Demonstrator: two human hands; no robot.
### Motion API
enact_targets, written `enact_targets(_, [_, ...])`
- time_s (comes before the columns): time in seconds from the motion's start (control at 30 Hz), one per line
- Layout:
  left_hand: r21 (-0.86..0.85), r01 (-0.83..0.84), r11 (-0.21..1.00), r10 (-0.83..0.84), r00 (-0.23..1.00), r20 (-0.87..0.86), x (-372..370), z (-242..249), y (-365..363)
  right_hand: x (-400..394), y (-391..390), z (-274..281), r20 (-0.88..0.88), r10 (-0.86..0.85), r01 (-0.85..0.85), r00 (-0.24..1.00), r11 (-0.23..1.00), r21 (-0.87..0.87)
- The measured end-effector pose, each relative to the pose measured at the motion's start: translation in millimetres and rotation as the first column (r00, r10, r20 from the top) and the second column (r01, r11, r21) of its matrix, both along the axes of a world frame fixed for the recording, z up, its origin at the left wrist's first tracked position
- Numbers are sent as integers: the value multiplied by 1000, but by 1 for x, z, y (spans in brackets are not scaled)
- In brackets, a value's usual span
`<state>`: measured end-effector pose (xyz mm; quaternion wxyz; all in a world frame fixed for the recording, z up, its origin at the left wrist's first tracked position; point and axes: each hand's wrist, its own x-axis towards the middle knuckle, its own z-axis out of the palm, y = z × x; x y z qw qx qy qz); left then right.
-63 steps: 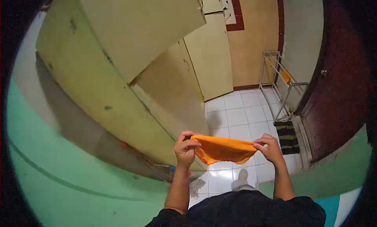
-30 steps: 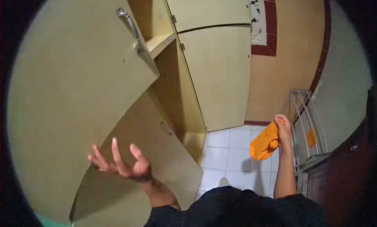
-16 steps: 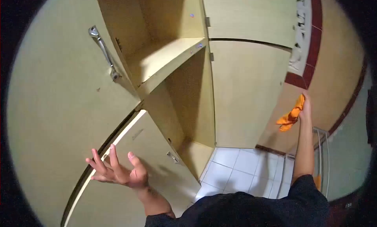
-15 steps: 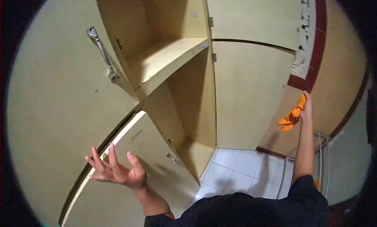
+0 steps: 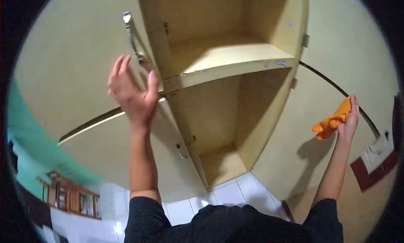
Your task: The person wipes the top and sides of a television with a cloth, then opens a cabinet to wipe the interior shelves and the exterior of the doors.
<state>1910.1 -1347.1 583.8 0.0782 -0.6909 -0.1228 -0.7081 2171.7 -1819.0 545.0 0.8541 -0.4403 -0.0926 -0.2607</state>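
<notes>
My left hand (image 5: 134,88) is raised with its fingers apart, holding nothing. It is in front of the upper left cabinet door (image 5: 84,54), just below that door's metal handle (image 5: 134,37). My right hand (image 5: 350,120) grips a crumpled orange cloth (image 5: 333,120) in front of the lower right cabinet door (image 5: 303,129). Between my hands stands the open cabinet, with a bare shelf (image 5: 235,56) above a lower compartment (image 5: 214,117). The lower left door (image 5: 113,154) hangs open beneath my left forearm.
White floor tiles (image 5: 229,196) run below the cabinet. Wooden furniture (image 5: 75,194) stands far off at the lower left, by a green wall (image 5: 33,121). A dark red tile border (image 5: 370,175) lies at the right edge. The opened doors flank the compartments.
The view has turned left. My left hand has risen from the lower door's top edge to near the upper door's handle. My right hand still holds the orange cloth, now before the right door.
</notes>
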Motion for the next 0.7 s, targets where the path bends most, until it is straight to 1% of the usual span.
enact_targets(0.03, [19, 25, 999, -26, 1000, 13, 8, 11, -2, 13, 14, -3, 50, 52, -51, 997, 998, -35])
enact_targets(0.07, [101, -33, 994, 32, 999, 11, 7, 22, -10, 18, 19, -5, 104, 102, -96, 989, 993, -63])
enact_targets(0.1, [-27, 110, 994, -110, 994, 16, 15, 30, -18, 18, 37, -4, 105, 180, -170, 978, 980, -103])
enact_targets(0.13, [-154, 253, 955, -250, 967, 41, 21, 35, -21, 32, 52, -11, 101, 250, -237, 963, 963, -127])
enact_targets(0.17, [-201, 226, 953, -229, 973, 8, 23, 40, -14, 45, 65, -19, 94, 318, -302, 944, 942, -148])
enact_targets(0.2, [-266, 355, 896, -354, 934, 54, 24, 45, -12, 55, 78, -27, 118, 379, -349, 918, 912, -215])
enact_targets(0.23, [-319, 481, 817, -472, 875, 112, 25, 49, -14, 56, 90, -35, 58, 439, -422, 897, 887, -188])
enact_targets(0.27, [-337, 505, 795, -495, 860, 120, 22, 52, -15, 44, 106, -38, 2, 497, -491, 868, 857, -156])
enact_targets(0.3, [-363, 522, 772, -525, 845, 100, 22, 55, -10, 41, 117, -44, -14, 628, -623, 778, 768, -151])
enact_targets(0.33, [-392, 538, 746, -554, 828, 82, 22, 56, -2, 39, 130, -51, -43, 653, -650, 756, 741, -166])
enact_targets(0.37, [-341, 630, 698, -630, 766, 128, 26, 57, 0, 37, 142, -58, -75, 676, -676, 733, 714, -183])
enact_targets(0.43, [-373, 580, 725, -599, 797, 77, 21, 54, 8, 27, 160, -68, -97, 759, -762, 644, 624, -172])
enact_targets(0.47, [-365, 629, 687, -639, 761, 108, 17, 55, 2, 17, 167, -69, -108, 794, -799, 598, 579, -163])
enact_targets(0.5, [-362, 636, 682, -638, 759, 130, 10, 55, -10, 9, 175, -70, -125, 788, -796, 603, 586, -150])
enact_targets(0.57, [-354, 670, 652, -664, 730, 159, -11, 54, -37, 3, 183, -77, -103, 844, -849, 526, 513, -126])
enact_targets(0.63, [-276, 690, 669, -671, 721, 175, -36, 51, -52, -8, 193, -81, -101, 871, -877, 480, 473, -83])
enact_targets(0.67, [-258, 703, 663, -672, 711, 208, -48, 49, -69, -11, 197, -83, -91, 884, -888, 459, 453, -79])
enact_targets(0.7, [-213, 688, 694, -640, 725, 255, -61, 47, -78, -13, 202, -85, -86, 897, -901, 434, 429, -68])
